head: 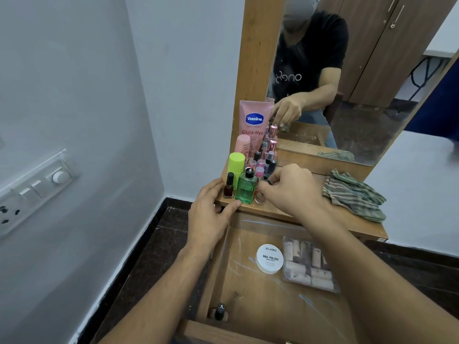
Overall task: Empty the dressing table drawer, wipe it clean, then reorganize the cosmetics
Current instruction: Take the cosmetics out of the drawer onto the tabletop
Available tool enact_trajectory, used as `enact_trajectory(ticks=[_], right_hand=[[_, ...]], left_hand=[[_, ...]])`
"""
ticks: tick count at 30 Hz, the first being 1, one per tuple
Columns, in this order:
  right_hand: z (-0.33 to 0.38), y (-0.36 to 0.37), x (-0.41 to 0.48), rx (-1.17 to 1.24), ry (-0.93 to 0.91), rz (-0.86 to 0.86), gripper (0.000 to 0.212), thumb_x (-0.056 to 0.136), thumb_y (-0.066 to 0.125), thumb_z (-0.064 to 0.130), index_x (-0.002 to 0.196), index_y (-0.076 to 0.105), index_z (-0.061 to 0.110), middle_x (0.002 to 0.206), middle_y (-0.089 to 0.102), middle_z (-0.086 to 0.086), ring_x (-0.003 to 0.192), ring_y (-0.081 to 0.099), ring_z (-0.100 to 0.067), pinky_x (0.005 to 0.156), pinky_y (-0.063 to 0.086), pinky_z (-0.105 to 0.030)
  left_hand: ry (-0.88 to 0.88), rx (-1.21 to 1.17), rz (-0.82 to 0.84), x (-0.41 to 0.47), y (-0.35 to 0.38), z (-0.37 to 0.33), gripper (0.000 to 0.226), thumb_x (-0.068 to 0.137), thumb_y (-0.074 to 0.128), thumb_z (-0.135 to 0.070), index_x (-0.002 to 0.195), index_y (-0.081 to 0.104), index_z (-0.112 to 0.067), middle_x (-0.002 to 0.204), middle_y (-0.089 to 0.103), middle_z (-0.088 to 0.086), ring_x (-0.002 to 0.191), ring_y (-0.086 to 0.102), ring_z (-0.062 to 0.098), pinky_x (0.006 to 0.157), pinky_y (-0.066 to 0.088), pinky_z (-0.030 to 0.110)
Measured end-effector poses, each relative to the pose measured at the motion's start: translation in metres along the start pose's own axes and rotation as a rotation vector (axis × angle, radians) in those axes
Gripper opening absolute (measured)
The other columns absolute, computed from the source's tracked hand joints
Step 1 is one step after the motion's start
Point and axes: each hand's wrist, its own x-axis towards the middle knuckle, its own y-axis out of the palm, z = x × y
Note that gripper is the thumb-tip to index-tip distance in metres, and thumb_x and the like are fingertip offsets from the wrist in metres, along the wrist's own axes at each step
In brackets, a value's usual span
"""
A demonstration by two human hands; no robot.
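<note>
**One more bottle joins the crowd on the counter**

The right hand [290, 192] pinches the black cap of a small clear glass bottle [260, 197], which stands on the wooden counter [365, 227] just beside a green glass bottle with a black cap [246, 189]. The left hand [208, 214] grips nothing. Its fingers lie fairly straight against the counter's left corner, next to a dark red nail polish bottle [228, 188].

The open wooden drawer [248, 294] below holds a white round tub of nail polish remover wipes [270, 258], a clear plastic box of pale tubes [309, 264] and a small black-capped bottle in its near left corner [219, 312], so the emptying looks unfinished.

The bottles stand packed close and tall, and a nudge could topple several. The clear bottle is best moved straight up or down by its cap, keeping the knuckles off the green one. The left hand is well placed to guard the corner against a fall to the floor.

Further back in the cluster stand a pink Vaseline tube [254, 125] and a lime-green capped bottle [236, 162]. A striped green cloth [352, 194] lies crumpled on the counter's right side, ready for wiping. A wood-framed mirror [347, 95] rises behind the counter. The walls are pale, with a white switch plate [37, 187] on the left one, and the floor [161, 244] is dark stone.
</note>
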Motion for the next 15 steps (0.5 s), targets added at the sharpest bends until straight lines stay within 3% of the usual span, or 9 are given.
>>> enact_trajectory(ticks=[6, 10, 12, 15], right_hand=[[-0.003, 0.003, 0.002, 0.006, 0.018, -0.021, 0.035, 0.090, 0.069, 0.039, 0.070, 0.072, 0.011, 0.063, 0.067, -0.003, 0.059, 0.052, -0.004, 0.046, 0.031, -0.021], [-0.010, 0.003, -0.003, 0.063, 0.038, 0.028, 0.038, 0.088, 0.071, 0.047, 0.070, 0.074, 0.015, 0.058, 0.068, -0.001, 0.066, 0.065, -0.013, 0.057, 0.047, -0.023], [-0.011, -0.004, -0.013, 0.106, 0.042, 0.015, 0.034, 0.087, 0.072, 0.047, 0.071, 0.076, 0.017, 0.058, 0.068, 0.001, 0.069, 0.067, -0.015, 0.066, 0.054, -0.030], [-0.012, -0.008, -0.048, 0.159, 0.019, -0.004, 0.021, 0.086, 0.073, 0.036, 0.075, 0.077, 0.019, 0.066, 0.071, 0.008, 0.067, 0.064, -0.005, 0.062, 0.049, -0.025]], left_hand=[[0.012, 0.015, -0.001, 0.001, 0.001, 0.002, 0.061, 0.082, 0.082, -0.039, 0.137, 0.063, -0.018, 0.141, 0.056, -0.014, 0.123, 0.056, 0.000, 0.089, 0.054, 0.013], [0.020, 0.023, 0.000, 0.001, 0.001, 0.003, 0.061, 0.082, 0.082, -0.039, 0.136, 0.064, -0.018, 0.141, 0.056, -0.013, 0.124, 0.056, 0.001, 0.090, 0.056, 0.017], [0.017, 0.032, -0.002, 0.001, 0.000, 0.001, 0.061, 0.082, 0.082, -0.038, 0.135, 0.064, -0.016, 0.141, 0.058, -0.010, 0.126, 0.055, 0.002, 0.094, 0.048, 0.007], [0.008, 0.085, -0.001, 0.001, 0.000, -0.001, 0.061, 0.081, 0.082, -0.038, 0.135, 0.065, -0.016, 0.141, 0.059, -0.007, 0.129, 0.054, 0.005, 0.095, 0.029, -0.006]])
